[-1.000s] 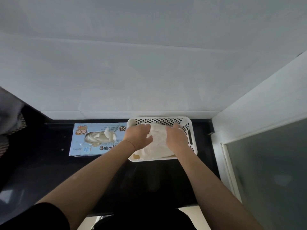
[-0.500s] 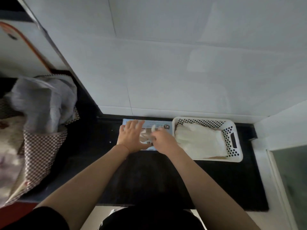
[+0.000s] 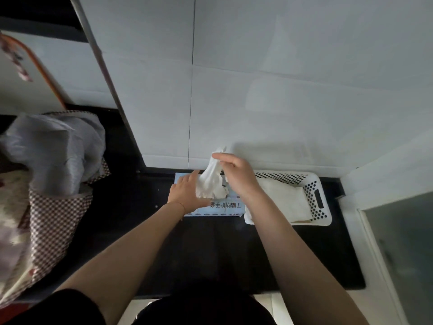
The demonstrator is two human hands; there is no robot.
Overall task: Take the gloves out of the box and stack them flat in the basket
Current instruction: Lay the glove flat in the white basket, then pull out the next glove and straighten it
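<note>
While my left hand [image 3: 187, 192] lies flat on the box [image 3: 216, 207], holding nothing, my right hand [image 3: 236, 174] now pinches a glove [image 3: 210, 181] lifted halfway out. Half a second ago both hands were at the opening. Basket [image 3: 324, 218] next, I judge.

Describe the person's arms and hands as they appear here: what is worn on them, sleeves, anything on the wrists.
Both forearms are bare to above the elbow. A dark, black-looking short sleeve covers the left upper arm at the bottom edge of the view; no sleeve shows on the right arm. The left hand has a thin cord or bracelet around its wrist. The right hand wears no glove, ring or watch that can be seen.
</note>
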